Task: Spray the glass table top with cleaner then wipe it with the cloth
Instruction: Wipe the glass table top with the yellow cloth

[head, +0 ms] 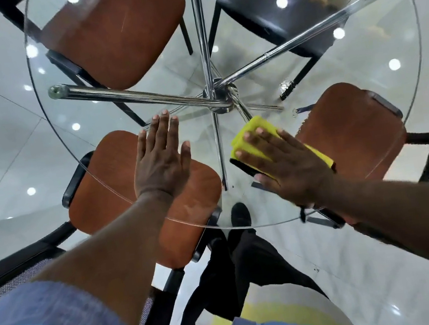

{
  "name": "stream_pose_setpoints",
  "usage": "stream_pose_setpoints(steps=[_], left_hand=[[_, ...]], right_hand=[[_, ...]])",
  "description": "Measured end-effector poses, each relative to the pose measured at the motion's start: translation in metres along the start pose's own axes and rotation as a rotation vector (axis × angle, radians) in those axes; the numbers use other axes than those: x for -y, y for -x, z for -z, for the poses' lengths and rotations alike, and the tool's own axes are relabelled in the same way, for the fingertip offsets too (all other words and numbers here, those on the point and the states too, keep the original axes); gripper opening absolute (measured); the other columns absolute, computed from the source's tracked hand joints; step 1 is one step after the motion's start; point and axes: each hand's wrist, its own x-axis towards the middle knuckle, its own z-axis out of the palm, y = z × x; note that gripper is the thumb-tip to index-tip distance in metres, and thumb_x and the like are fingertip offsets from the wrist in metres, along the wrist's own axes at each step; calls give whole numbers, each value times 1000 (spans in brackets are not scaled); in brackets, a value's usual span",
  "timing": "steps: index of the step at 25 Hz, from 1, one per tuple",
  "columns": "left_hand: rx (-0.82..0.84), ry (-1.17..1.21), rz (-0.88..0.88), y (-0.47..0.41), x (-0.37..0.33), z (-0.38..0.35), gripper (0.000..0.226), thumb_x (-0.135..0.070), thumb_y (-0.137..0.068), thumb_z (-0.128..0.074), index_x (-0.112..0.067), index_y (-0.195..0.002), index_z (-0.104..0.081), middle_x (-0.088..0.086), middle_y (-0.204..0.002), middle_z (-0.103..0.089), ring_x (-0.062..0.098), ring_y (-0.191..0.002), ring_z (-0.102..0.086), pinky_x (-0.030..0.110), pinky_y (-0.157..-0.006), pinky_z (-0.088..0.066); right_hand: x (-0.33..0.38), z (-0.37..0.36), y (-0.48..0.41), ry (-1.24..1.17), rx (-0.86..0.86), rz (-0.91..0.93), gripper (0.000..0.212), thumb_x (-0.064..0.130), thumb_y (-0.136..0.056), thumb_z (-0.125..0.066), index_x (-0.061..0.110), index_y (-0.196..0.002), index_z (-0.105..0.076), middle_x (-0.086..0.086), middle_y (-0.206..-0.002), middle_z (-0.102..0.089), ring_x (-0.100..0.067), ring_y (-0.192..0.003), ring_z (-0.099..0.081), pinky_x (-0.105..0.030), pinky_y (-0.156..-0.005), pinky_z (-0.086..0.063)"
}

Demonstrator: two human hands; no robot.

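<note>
With the right hand spread flat, fingers straight, presses down on the yellow cloth. Covers most of it, far end poking out past the fingertips. Rests the left hand flat and open on the glass table top, near the cloth's left side.

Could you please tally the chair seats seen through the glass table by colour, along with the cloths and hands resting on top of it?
Brown chair seats: 3
Black chair seat: 1
Yellow cloth: 1
Hands, left hand and right hand: 2
Total: 7
</note>
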Motion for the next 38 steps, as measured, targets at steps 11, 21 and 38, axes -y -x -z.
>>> stream_pose_setpoints(steps=[11, 21, 38], left_hand=[[-8, 1, 7, 2, 1, -6, 62, -46, -111, -23, -21, -166, -13, 0, -175, -6, 17, -161, 0, 45, -131, -4], [-20, -35, 12, 7, 6, -7, 61, -46, -111, -24, -22, -166, -14, -1, -175, -7, 15, -161, 0, 42, -131, -1], [-134, -82, -124, -17, -24, 6, 69, -52, -107, -34, -8, -159, -33, 14, -169, -26, 32, -157, -20, 50, -129, -12]], right_hand=[[40, -15, -6, -62, -75, -365, 65, 46, -110, -43, 33, -171, -24, -6, -180, -15, -30, -167, -15, -56, -132, -19], [27, -20, -8, -84, -104, -260, 65, 40, -110, -51, 33, -170, -28, -7, -179, -21, -33, -165, -19, -59, -130, -23], [-14, 5, 18, 20, 18, 366, 57, 47, -113, -44, 36, -168, -34, -1, -178, -24, -27, -166, -20, -53, -133, -21]])
